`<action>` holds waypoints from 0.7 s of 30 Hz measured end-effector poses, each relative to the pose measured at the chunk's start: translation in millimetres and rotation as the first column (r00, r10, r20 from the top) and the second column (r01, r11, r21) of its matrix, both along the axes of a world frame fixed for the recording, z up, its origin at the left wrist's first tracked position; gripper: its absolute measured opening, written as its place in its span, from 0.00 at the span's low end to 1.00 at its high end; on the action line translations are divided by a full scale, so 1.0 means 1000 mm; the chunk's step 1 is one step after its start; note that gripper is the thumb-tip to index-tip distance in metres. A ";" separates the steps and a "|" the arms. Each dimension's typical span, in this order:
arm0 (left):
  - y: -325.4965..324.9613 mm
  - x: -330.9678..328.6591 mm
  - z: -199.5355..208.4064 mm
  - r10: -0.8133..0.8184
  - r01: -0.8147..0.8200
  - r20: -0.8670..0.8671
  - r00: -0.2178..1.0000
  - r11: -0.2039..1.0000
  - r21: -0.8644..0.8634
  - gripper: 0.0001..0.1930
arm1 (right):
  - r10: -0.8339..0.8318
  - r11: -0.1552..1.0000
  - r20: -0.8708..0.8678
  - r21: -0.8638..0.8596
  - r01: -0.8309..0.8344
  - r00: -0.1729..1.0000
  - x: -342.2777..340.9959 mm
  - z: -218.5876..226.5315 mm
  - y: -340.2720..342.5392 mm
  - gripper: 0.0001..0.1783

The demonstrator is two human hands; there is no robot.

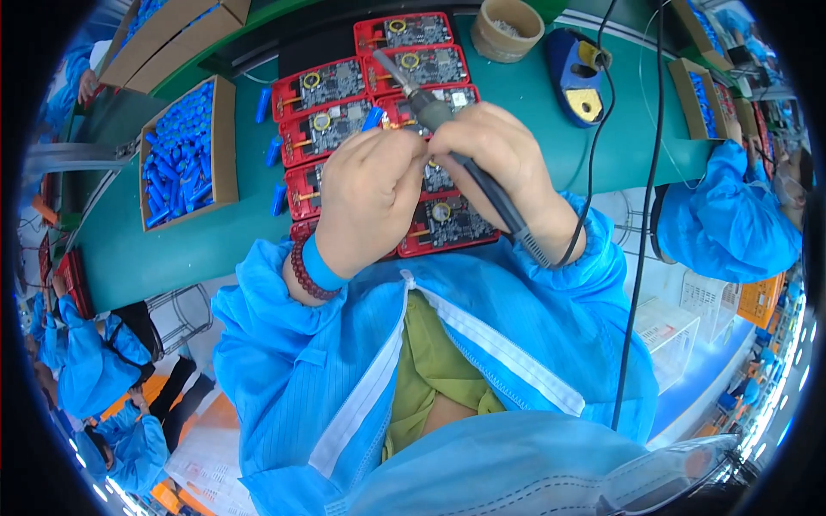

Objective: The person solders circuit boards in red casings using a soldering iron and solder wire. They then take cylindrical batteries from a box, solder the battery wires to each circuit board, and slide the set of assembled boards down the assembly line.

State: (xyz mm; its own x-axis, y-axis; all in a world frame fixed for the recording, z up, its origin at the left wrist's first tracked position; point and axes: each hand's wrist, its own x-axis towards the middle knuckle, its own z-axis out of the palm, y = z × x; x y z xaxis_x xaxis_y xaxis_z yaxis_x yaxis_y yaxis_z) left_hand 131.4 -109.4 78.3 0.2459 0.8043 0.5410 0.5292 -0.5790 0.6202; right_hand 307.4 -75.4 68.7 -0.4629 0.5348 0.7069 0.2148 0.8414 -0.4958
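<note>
In my right hand (495,150) is a soldering iron (430,112). Its metal tip points away from me and to the left, over the circuit boards, and its cord trails back by my right wrist. My left hand (370,189) is closed, its fingertips meeting those of my right hand; what they pinch, if anything, is hidden. A blue cylindrical battery (372,118) shows just beyond the left knuckles, and I cannot tell whether the hand touches it. Beneath both hands lie red trays with circuit boards (443,222), set in two columns, several partly covered.
At left stands a cardboard box of blue batteries (225,146); loose batteries (274,151) lie beside the trays. Beyond them are a tan bowl (508,30) and a blue soldering iron stand (575,77) with a yellow sponge (585,106). Black cables (651,215) hang at right. Co-workers sit on both sides.
</note>
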 end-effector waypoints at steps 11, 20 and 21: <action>0.019 -0.049 -0.007 0.245 -0.062 0.436 0.866 0.918 -0.393 0.04 | -0.450 0.857 -0.287 0.128 0.499 0.846 0.060 0.086 0.130 0.09; 0.034 -0.056 -0.012 0.285 0.067 0.511 0.811 0.822 -0.565 0.04 | -0.395 0.879 -0.252 0.175 0.443 0.884 0.097 0.086 0.196 0.08; 0.038 -0.056 -0.013 0.303 0.058 0.500 0.812 0.809 -0.585 0.04 | -0.395 0.887 -0.247 0.151 0.437 0.885 0.090 0.085 0.176 0.08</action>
